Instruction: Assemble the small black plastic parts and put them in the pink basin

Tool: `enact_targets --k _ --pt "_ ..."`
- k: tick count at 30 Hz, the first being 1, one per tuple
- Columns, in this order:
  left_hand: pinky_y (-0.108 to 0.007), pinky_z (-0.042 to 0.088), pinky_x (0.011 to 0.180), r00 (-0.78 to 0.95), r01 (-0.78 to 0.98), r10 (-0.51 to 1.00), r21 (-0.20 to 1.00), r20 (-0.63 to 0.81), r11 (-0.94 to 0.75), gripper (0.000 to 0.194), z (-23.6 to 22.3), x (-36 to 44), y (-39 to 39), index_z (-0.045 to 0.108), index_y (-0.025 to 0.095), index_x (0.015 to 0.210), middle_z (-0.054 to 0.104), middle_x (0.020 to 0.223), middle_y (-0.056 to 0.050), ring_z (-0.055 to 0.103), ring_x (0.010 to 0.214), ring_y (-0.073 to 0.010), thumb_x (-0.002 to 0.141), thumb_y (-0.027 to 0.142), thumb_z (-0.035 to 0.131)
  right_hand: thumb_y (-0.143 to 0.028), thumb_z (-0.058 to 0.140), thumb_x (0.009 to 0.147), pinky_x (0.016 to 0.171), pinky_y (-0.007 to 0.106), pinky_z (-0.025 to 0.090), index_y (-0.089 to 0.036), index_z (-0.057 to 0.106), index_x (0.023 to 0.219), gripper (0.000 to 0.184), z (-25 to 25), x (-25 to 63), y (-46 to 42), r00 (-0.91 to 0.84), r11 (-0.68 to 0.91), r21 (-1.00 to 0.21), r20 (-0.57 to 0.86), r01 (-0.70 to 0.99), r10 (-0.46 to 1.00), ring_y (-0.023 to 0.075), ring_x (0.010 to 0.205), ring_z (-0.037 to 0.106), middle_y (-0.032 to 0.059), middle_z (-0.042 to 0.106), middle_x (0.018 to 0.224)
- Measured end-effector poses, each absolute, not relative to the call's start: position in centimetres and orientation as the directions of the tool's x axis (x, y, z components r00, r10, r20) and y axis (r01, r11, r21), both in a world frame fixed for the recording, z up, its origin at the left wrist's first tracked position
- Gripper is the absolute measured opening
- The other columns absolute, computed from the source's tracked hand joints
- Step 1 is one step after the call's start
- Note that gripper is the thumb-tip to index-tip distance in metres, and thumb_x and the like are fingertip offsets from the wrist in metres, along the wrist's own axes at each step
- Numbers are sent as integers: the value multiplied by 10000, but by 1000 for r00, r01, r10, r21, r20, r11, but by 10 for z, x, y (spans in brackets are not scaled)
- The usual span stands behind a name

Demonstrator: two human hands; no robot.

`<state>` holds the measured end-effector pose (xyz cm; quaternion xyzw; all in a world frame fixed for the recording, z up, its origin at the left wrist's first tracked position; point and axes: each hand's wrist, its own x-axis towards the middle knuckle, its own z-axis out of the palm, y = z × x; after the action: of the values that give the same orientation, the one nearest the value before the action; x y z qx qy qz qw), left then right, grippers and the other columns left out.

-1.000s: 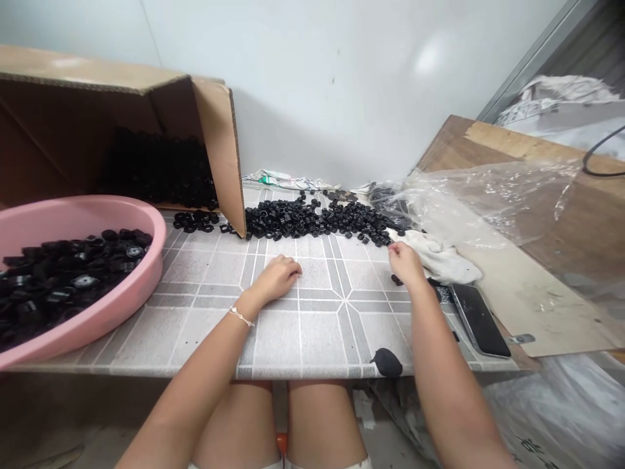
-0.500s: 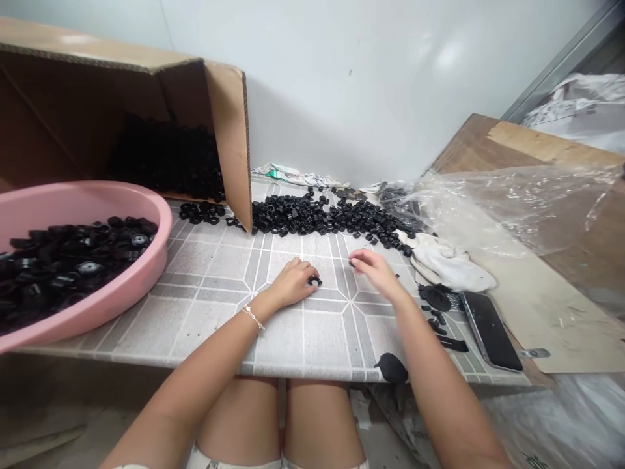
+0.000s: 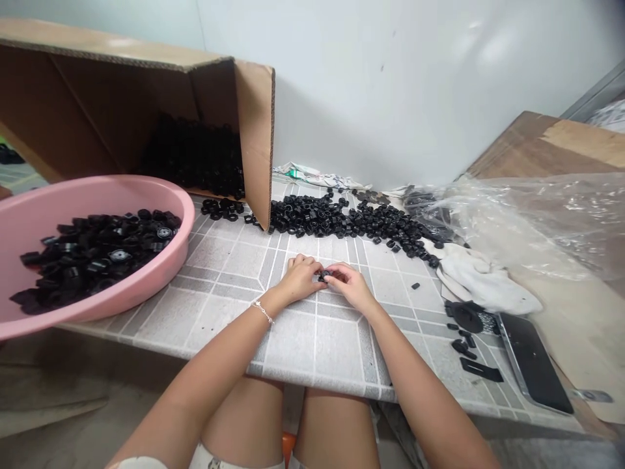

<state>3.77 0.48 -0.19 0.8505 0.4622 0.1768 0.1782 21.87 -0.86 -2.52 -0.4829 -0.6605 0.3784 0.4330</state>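
Note:
Both hands meet over the middle of the table. My left hand [image 3: 301, 279] is closed, pinching a small black ring-shaped plastic part [image 3: 324, 276] between thumb and fingers. From the other side, my right hand [image 3: 347, 284] is closed too, its thumb and fingertips at the same part; whether it holds a second small piece there is hidden. Behind the hands spreads a long pile of small black plastic parts [image 3: 312, 216]. One loose black piece [image 3: 415, 286] lies to the right of my right hand.
At left stands a pink basin [image 3: 188, 241] of black parts, before a tipped cardboard box [image 3: 258, 130] with more inside. On the right lie a white cloth [image 3: 488, 280], a phone [image 3: 534, 361], black scraps [image 3: 481, 370] and clear plastic film [image 3: 537, 221]. A wall stands behind.
My right hand has moved left and nearer, from apart to meeting my left hand at the black part. The view has turned slightly left.

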Motion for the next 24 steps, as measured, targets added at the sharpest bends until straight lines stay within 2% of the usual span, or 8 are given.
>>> enact_targets --k 5,10,16,21,24 --pt "-412 331 934 508 719 846 461 161 -520 254 -7 38 5 625 206 976 605 1020 -53 448 1064 -265 808 395 637 -442 644 782 750 353 472 -208 696 891 264 -27 223 -8 -217 280 -894 214 350 953 199 840 577 69 615 951" --pt "-415 338 935 516 719 840 447 170 -532 255 -8 38 4 616 192 996 601 1045 -66 451 1069 -263 829 386 613 -438 634 788 729 351 476 -213 695 927 272 -25 222 -11 -210 297 -861 228 413 951 177 765 566 61 618 938" --pt "-425 338 935 515 735 847 439 133 -516 257 -1 38 1 604 201 1021 597 1057 -64 448 1086 -272 834 377 610 -387 648 775 783 341 483 -218 625 1104 370 -28 223 -9 -200 213 -920 153 329 968 180 836 590 53 633 958" --pt "-429 337 931 521 744 846 424 116 -516 257 4 39 1 597 203 1019 591 1068 -65 444 1086 -276 822 365 629 -288 555 812 876 346 459 -214 659 1036 259 -23 230 -8 -283 255 -922 172 293 944 184 944 600 57 640 1036" --pt "-424 334 944 517 742 848 433 114 -511 248 5 40 1 597 206 1013 592 1048 -58 445 1087 -270 822 361 632 -264 553 797 891 359 458 -204 659 970 211 -20 233 -9 -261 183 -945 111 271 959 182 914 616 48 655 980"
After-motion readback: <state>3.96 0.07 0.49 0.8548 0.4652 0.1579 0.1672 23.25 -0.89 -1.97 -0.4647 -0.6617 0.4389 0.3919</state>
